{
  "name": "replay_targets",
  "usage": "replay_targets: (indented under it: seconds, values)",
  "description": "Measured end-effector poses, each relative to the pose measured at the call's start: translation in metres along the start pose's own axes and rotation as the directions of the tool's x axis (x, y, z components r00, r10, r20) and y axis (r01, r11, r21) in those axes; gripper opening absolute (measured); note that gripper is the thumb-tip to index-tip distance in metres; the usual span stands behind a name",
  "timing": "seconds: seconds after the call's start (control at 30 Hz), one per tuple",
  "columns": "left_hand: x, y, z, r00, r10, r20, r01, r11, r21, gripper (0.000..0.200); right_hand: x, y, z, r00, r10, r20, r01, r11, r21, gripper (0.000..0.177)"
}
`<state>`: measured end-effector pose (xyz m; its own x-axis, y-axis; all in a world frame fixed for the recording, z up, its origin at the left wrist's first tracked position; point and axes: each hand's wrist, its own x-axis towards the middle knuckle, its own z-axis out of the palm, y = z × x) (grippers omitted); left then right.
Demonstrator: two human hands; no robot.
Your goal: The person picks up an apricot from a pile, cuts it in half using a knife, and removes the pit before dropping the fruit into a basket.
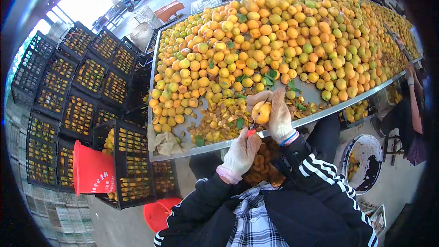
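My left hand (238, 156), in a white work glove, is closed around the red handle of a small knife (251, 132). The thin blade reaches up to the underside of a yellow apricot (261, 112). That apricot sits in my right hand (279, 118), also gloved, with the fingers wrapped round its far side. Both hands are over the near edge of a metal table (206, 148). Just beyond them lies a layer of cut apricot pieces and peelings (219, 116) with green leaves. A large heap of whole apricots (265, 41) covers most of the tabletop.
Black crates of apricots (77, 114) are stacked at the left, beside a red bucket (93, 169). Another red bucket (160, 212) stands on the floor. Below my hands is a container of apricot halves (265, 164). A white tub (364, 162) stands at the right. Other people work around the table.
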<state>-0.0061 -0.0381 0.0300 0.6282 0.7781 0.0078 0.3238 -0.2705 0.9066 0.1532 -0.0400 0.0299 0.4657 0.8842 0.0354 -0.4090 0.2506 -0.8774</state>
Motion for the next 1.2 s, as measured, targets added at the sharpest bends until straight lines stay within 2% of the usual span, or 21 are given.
replay_targets:
  seconds: [0.13, 0.23, 0.27, 0.3, 0.4, 0.47, 0.5, 0.57, 0.6, 0.63, 0.67, 0.7, 0.83, 0.87, 0.9, 0.97, 1.03, 1.07, 1.1, 1.13, 1.2]
  values:
    - [-0.002, -0.008, 0.007, 0.989, 0.089, -0.114, -0.096, 0.994, -0.057, 0.025, 0.001, -0.003, 0.01, 0.999, -0.048, 0.009, 0.048, 0.999, 0.004, 0.072]
    - [0.001, -0.013, 0.005, 0.976, 0.13, -0.176, -0.12, 0.99, 0.069, 0.029, -0.002, -0.007, 0.011, 0.982, 0.06, 0.178, -0.098, 0.972, 0.214, 0.072]
    - [0.003, -0.011, 0.003, 0.974, 0.139, -0.18, -0.129, 0.989, 0.066, 0.029, -0.006, -0.01, 0.015, 0.941, 0.064, 0.333, -0.182, 0.924, 0.336, 0.066]
    - [0.002, -0.009, -0.001, 0.977, 0.141, -0.159, -0.123, 0.985, 0.118, 0.031, -0.018, -0.017, 0.015, 0.911, 0.205, 0.357, -0.311, 0.911, 0.272, 0.057]
    - [-0.001, -0.006, -0.015, 0.996, 0.061, -0.07, -0.047, 0.982, 0.184, 0.033, -0.023, -0.041, 0.013, 0.902, 0.262, 0.342, -0.301, 0.951, 0.066, 0.044]
    - [0.001, -0.001, -0.025, 0.999, -0.023, 0.047, 0.013, 0.981, 0.195, 0.032, -0.023, -0.035, 0.011, 0.954, 0.224, 0.199, -0.142, 0.922, -0.36, 0.044]
    - [0.0, -0.003, -0.025, 0.999, -0.024, 0.042, 0.015, 0.981, 0.192, 0.032, -0.023, -0.033, 0.01, 0.953, 0.227, 0.203, -0.142, 0.921, -0.364, 0.044]
    - [0.003, -0.007, -0.026, 0.999, 0.048, 0.022, -0.052, 0.964, 0.26, 0.031, -0.024, -0.032, 0.008, 0.969, 0.031, 0.244, 0.117, 0.813, -0.57, 0.053]
    - [0.003, -0.01, -0.028, 0.997, 0.071, 0.028, -0.075, 0.966, 0.248, 0.03, -0.026, -0.032, 0.011, 0.957, -0.066, 0.284, 0.181, 0.898, -0.401, 0.049]
    - [0.001, -0.013, -0.027, 0.997, 0.068, 0.029, -0.073, 0.967, 0.245, 0.03, -0.029, -0.034, 0.01, 0.957, -0.063, 0.282, 0.177, 0.898, -0.403, 0.049]
    - [-0.001, -0.015, -0.025, 0.995, 0.1, -0.023, -0.09, 0.961, 0.263, 0.03, -0.031, -0.038, 0.01, 0.951, 0.094, 0.293, -0.041, 0.982, -0.182, 0.047]
    - [0.0, -0.016, -0.024, 0.987, 0.138, -0.078, -0.111, 0.953, 0.282, 0.03, -0.031, -0.043, 0.009, 0.91, 0.233, 0.342, -0.263, 0.964, 0.042, 0.045]
    - [-0.003, -0.018, -0.022, 0.99, 0.134, -0.051, -0.114, 0.95, 0.292, 0.03, -0.033, -0.036, 0.013, 0.895, 0.282, 0.345, -0.302, 0.953, 0.005, 0.04]
    - [-0.001, -0.022, -0.022, 0.99, 0.125, -0.059, -0.1, 0.944, 0.316, 0.029, -0.034, -0.042, 0.017, 0.94, 0.232, 0.251, -0.16, 0.947, -0.278, 0.042]
    - [-0.002, -0.024, -0.022, 0.991, 0.116, -0.07, -0.086, 0.937, 0.338, 0.029, -0.035, -0.043, 0.018, 0.938, 0.235, 0.253, -0.161, 0.946, -0.281, 0.042]
    - [-0.001, -0.02, -0.021, 0.986, 0.147, -0.08, -0.116, 0.945, 0.306, 0.029, -0.033, -0.045, 0.02, 0.974, 0.025, 0.224, 0.145, 0.692, -0.708, 0.051]
    - [0.004, -0.014, -0.02, 0.98, 0.183, -0.082, -0.154, 0.95, 0.272, 0.029, -0.03, -0.039, 0.013, 0.96, -0.052, 0.277, 0.226, 0.726, -0.649, 0.053]
    - [0.002, -0.013, -0.019, 0.972, 0.21, -0.101, -0.179, 0.951, 0.254, 0.029, -0.033, -0.036, 0.009, 0.963, 0.015, 0.27, 0.075, 0.944, -0.32, 0.048]
    - [-0.001, -0.013, -0.017, 0.965, 0.235, -0.121, -0.202, 0.951, 0.235, 0.03, -0.035, -0.031, 0.006, 0.955, 0.079, 0.287, -0.101, 0.993, 0.062, 0.043]
    - [0.0, -0.018, -0.014, 0.963, 0.242, -0.122, -0.202, 0.941, 0.27, 0.032, -0.033, -0.028, 0.008, 0.922, 0.144, 0.36, -0.238, 0.943, 0.231, 0.045]
    - [-0.004, -0.021, -0.012, 0.974, 0.206, -0.091, -0.175, 0.947, 0.269, 0.033, -0.04, -0.036, 0.01, 0.917, 0.194, 0.347, -0.254, 0.958, 0.135, 0.044]
